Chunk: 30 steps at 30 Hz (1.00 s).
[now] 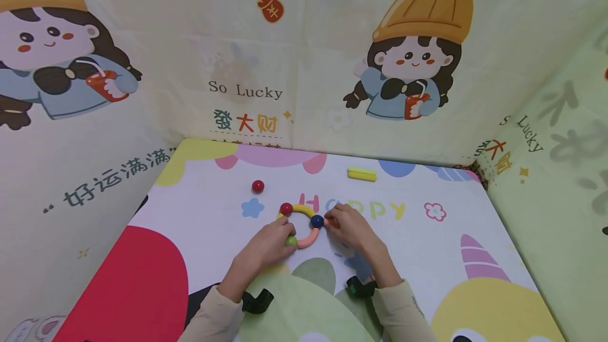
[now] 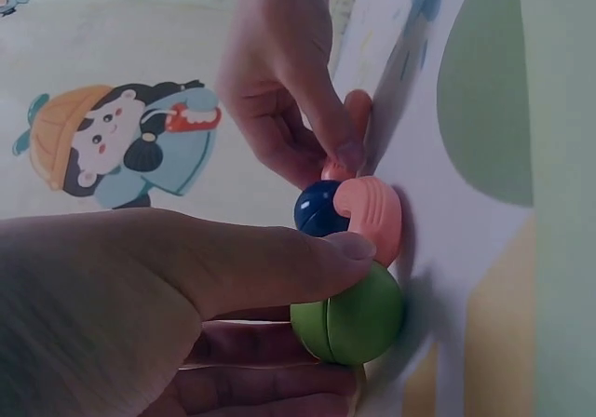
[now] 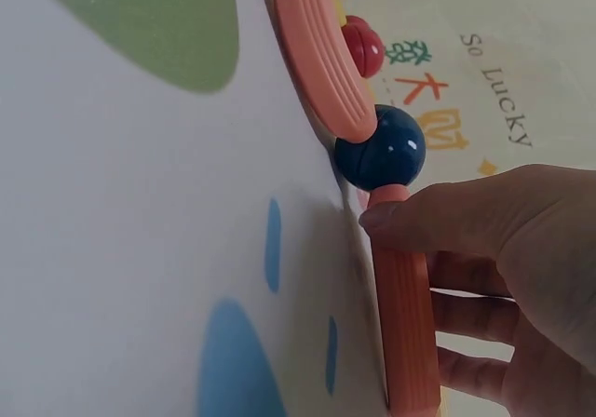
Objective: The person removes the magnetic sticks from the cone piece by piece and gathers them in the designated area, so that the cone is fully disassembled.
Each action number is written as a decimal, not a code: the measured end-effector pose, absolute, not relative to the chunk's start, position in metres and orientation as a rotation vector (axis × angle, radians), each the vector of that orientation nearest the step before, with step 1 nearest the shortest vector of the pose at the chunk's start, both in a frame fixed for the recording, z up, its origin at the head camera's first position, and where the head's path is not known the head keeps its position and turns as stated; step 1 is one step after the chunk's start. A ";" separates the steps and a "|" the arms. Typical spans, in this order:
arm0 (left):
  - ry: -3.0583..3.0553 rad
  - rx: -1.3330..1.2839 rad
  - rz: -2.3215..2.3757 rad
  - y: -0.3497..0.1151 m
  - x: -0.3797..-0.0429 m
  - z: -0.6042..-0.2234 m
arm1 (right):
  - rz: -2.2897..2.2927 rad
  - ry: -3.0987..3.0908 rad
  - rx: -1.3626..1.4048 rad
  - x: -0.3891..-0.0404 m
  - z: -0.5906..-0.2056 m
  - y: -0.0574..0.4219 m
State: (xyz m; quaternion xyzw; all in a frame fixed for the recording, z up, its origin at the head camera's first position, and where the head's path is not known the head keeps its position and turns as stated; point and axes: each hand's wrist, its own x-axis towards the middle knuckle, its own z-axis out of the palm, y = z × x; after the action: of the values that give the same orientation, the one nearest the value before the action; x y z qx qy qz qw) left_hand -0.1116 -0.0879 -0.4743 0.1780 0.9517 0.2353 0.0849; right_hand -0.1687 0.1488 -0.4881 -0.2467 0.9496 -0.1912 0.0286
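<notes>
A ring of magnetic balls and curved rods lies on the patterned table mat, seen whole in the head view. It joins a red ball (image 1: 286,209), a curved yellow rod (image 1: 304,208), a blue ball (image 1: 317,221), a curved pink rod (image 1: 309,238) and a green ball (image 2: 358,319). My left hand (image 1: 267,240) grips the green ball between thumb and fingers, covering the ring's left side. In my right hand (image 1: 352,227), thumb and fingers pinch a straight pink rod (image 3: 407,315), its end against the blue ball and its length pointing away from the ring.
Behind the ring, a loose red ball (image 1: 258,186) sits to the left. Farther right lie yellow rods (image 1: 362,174), side by side. A printed cloth wall (image 1: 313,67) rises along the back and sides of the table mat (image 1: 214,210).
</notes>
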 end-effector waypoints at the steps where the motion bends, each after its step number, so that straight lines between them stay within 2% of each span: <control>1: 2.839 0.534 0.700 -0.088 -0.111 -0.474 | -0.590 2.934 -0.772 -0.169 -0.488 0.149; 16: 2.899 0.502 0.729 -0.081 -0.118 -0.473 | -0.615 2.934 -0.763 -0.172 -0.490 0.151; 30: 2.923 0.556 0.888 -0.057 -0.141 -0.496 | -0.677 2.934 -0.827 -0.174 -0.497 0.153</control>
State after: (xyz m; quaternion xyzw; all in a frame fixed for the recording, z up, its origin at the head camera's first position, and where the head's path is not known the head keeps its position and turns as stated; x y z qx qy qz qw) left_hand -0.1415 -0.0573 -0.4962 0.1789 0.9412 0.2861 0.0184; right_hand -0.1741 0.1533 -0.4970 -0.2649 0.9396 -0.2168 0.0093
